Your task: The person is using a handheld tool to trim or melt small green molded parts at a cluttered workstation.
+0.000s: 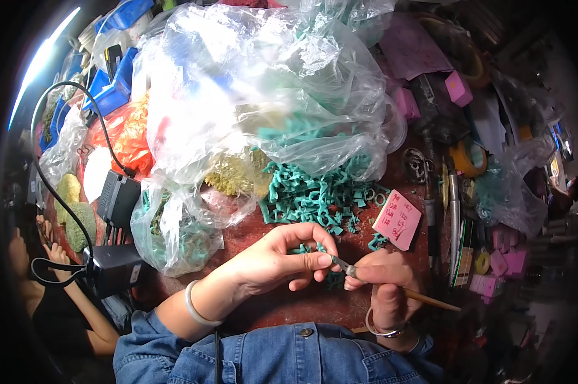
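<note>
Between its thumb and fingers, my left hand [274, 261] pinches a small green wax-like piece [320, 247], mostly hidden by the fingers. My right hand [389, 278] grips a small knife [432, 299] with a slim wooden handle. Its short metal blade reaches the tip of my left thumb and the held piece; whether it touches the piece I cannot tell. Beyond both hands lies a heap of small green pieces [313, 197], spilling from under a large clear plastic bag [269, 96]. A few loose green pieces [336, 280] lie under my hands on the red tabletop [289, 312].
A pink note block [398, 220] with handwriting lies right of the heap. Left are a knotted clear bag [173, 240], black boxes [118, 199] with a cable and green sponges [80, 225]. Tools [454, 216] and yellow tape [469, 158] line the right. Another person's hand [58, 259] shows far left.
</note>
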### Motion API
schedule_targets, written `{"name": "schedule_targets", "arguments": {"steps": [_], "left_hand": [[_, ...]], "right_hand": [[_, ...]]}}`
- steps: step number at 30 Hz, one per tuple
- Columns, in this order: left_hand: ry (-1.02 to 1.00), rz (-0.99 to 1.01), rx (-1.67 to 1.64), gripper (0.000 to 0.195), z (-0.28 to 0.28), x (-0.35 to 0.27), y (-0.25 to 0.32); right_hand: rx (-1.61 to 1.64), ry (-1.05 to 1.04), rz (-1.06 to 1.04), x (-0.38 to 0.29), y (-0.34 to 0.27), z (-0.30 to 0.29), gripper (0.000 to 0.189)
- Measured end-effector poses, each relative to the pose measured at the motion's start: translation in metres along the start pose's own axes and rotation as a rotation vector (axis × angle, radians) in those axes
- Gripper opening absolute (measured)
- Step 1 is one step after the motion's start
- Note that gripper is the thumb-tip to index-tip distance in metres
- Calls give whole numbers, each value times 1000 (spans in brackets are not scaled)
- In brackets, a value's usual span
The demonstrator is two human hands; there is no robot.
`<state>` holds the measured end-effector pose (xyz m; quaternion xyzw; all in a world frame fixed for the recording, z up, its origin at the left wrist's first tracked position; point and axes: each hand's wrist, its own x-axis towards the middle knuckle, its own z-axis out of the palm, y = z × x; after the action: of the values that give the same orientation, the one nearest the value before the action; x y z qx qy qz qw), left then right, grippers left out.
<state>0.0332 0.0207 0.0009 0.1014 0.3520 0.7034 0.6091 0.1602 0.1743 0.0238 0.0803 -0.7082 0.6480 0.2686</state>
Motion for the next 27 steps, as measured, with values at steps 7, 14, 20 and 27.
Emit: {"name": "schedule_targets", "arguments": {"steps": [7, 14, 20, 27], "left_hand": [[-108, 64, -208, 11, -12, -1, 1], [-107, 54, -218, 12, -12, -1, 1], [-96, 40, -204, 12, -11, -2, 2], [-90, 23, -196, 12, -13, -2, 2]], "right_hand": [[-215, 52, 35, 0, -2, -1, 21], [-319, -41, -17, 4, -3, -2, 21], [-325, -40, -8, 5, -3, -1, 21], [-353, -51, -43, 8, -2, 0, 21]]}}
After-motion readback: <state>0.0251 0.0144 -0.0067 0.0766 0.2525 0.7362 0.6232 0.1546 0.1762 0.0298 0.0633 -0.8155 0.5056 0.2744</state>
